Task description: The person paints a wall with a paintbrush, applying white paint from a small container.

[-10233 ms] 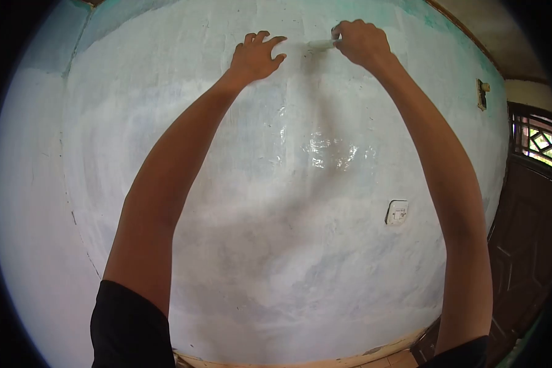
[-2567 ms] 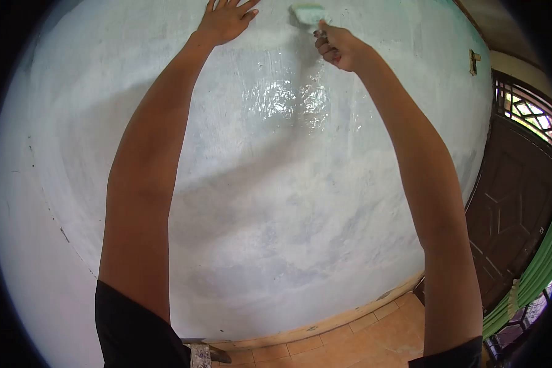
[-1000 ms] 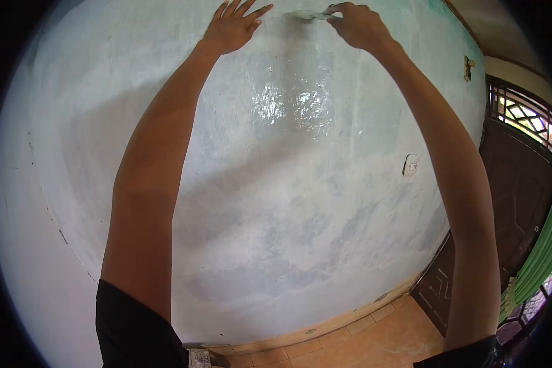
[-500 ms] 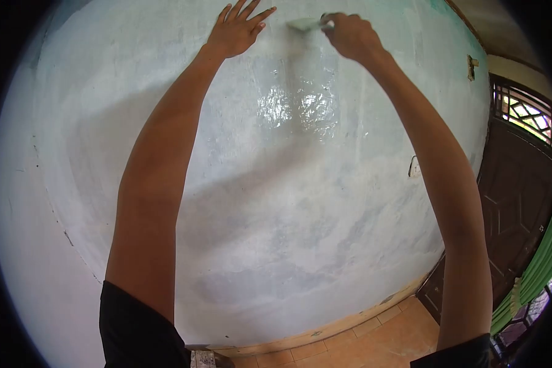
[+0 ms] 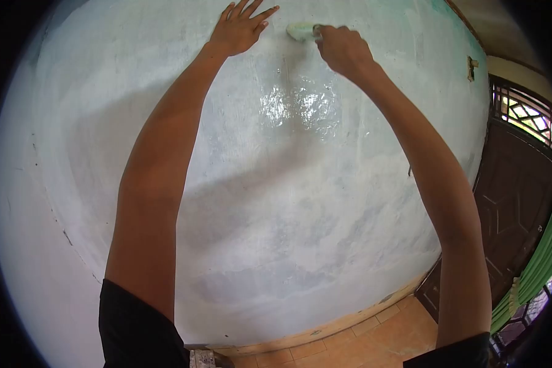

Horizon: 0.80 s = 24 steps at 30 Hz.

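Observation:
My left hand [image 5: 238, 30] lies flat on the pale, patchy wall [image 5: 257, 245] at the top, its fingers spread and nothing in it. To its right, my right hand [image 5: 343, 49] is closed round a pale green-white, brush-like tool [image 5: 300, 30]. The tool's broad end points left and appears to rest against the wall. Its handle is hidden in my fist, and its exact kind is not clear. Below it, a wet patch [image 5: 316, 104] on the wall shines with reflected light.
A dark carved door [image 5: 509, 196] with a lattice window [image 5: 530, 116] above stands at the right. A green curtain [image 5: 533, 276] hangs beside it. A small fixture [image 5: 471, 69] is mounted high on the wall. Orange floor tiles [image 5: 343, 346] run along the wall's foot.
My right hand has moved slightly left and down with the tool, across the wall. My left hand has stayed almost in place. My right forearm now covers the wall socket.

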Each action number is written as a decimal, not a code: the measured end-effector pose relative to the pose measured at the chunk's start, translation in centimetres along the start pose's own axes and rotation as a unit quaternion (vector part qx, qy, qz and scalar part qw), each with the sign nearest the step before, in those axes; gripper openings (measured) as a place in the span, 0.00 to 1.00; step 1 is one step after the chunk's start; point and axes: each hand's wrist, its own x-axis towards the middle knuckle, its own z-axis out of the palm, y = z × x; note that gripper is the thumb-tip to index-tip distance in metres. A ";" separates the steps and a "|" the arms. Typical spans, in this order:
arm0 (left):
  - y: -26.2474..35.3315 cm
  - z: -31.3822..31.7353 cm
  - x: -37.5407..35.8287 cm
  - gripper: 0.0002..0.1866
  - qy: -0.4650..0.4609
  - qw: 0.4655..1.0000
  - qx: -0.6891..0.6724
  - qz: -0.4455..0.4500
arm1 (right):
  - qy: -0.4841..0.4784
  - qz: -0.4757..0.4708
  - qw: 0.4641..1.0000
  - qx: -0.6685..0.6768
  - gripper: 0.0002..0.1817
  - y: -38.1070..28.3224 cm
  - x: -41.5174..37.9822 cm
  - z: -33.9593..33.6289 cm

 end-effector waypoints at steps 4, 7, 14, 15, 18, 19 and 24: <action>-0.3 -1.1 0.3 0.26 -0.058 0.998 -0.028 -0.014 | -0.103 -0.039 0.994 0.018 0.15 1.3 -0.8 -2.0; -0.5 -1.2 0.5 0.26 -0.064 0.998 -0.025 -0.012 | -0.062 -0.001 0.998 0.032 0.14 1.9 1.0 -3.7; -1.5 0.0 -0.1 0.28 -0.032 0.999 -0.026 0.018 | -0.043 -0.005 0.998 0.049 0.15 0.0 -2.5 0.1; -1.6 0.1 -0.3 0.28 -0.022 0.999 -0.021 0.027 | -0.051 -0.030 0.997 0.050 0.15 0.4 -2.0 -0.2; -1.2 -0.1 -0.2 0.29 -0.035 0.999 -0.001 0.015 | -0.078 -0.091 0.992 0.026 0.14 1.7 -0.4 -3.0; -1.0 0.0 -0.2 0.30 -0.029 0.999 -0.007 -0.011 | -0.050 -0.073 0.996 0.027 0.14 1.2 -0.1 -3.1; -0.6 -0.9 -0.5 0.31 -0.075 0.992 0.002 -0.106 | 0.023 -0.024 0.998 0.057 0.15 -0.8 -0.9 0.1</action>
